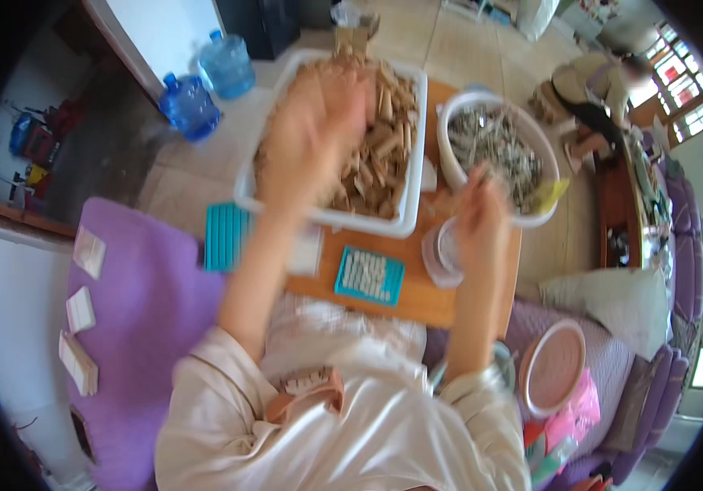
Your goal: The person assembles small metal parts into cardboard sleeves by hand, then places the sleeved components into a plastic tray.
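Note:
My left hand, smeared by motion, is over a white rectangular tub heaped with small brown pieces that look like paper or cardboard. Its fingers are too blurred to read. My right hand is by the near edge of a round white basin full of thin grey pieces. The right fingers are drawn together, and what they hold, if anything, is too small to name. Beneath that hand stands a clear plastic container, partly covered. A teal tray with rows of small white pieces lies between my forearms.
These rest on a wooden table. Another teal ribbed tray is left of my left forearm. Two blue water bottles stand on the floor. A purple sofa is at left, a pink basin at right. A person sits farther off.

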Demonstrator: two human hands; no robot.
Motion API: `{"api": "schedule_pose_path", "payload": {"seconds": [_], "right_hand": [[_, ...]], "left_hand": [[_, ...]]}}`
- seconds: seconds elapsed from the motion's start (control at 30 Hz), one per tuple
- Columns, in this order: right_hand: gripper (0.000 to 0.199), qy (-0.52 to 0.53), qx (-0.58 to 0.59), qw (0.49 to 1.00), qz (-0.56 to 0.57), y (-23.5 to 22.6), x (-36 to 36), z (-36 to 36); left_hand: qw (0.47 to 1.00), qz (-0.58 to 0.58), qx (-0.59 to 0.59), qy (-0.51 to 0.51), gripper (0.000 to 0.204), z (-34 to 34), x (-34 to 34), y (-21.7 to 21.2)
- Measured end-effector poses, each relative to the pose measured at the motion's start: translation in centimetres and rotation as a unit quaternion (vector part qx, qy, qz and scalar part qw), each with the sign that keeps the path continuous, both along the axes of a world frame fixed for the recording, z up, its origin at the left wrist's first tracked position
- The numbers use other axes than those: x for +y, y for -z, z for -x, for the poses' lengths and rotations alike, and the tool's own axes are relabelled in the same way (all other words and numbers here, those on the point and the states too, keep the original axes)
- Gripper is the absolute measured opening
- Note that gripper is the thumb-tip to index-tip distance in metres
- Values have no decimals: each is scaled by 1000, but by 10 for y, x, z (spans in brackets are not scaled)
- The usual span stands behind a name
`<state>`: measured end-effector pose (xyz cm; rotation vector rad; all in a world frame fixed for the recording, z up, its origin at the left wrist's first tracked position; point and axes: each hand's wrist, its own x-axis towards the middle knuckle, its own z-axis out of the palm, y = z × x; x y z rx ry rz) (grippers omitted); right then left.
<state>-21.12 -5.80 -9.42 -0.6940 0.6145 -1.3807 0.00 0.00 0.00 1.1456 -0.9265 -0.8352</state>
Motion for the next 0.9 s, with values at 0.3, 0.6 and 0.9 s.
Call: {"api": "schedule_pose_path", "payload": {"seconds": [0.3,0.6,0.9], "right_hand": [[28,-139,211,968,8,22,65,-49],[37,-45,444,880,163,38,84,-59],[10,-87,444,882,136,49,97,-52]], "left_hand": [[995,22,-53,82,39,40,46,141],[983,-27,82,161,21,24,54,151],[947,-12,311,76,39,24,57,167]]}}
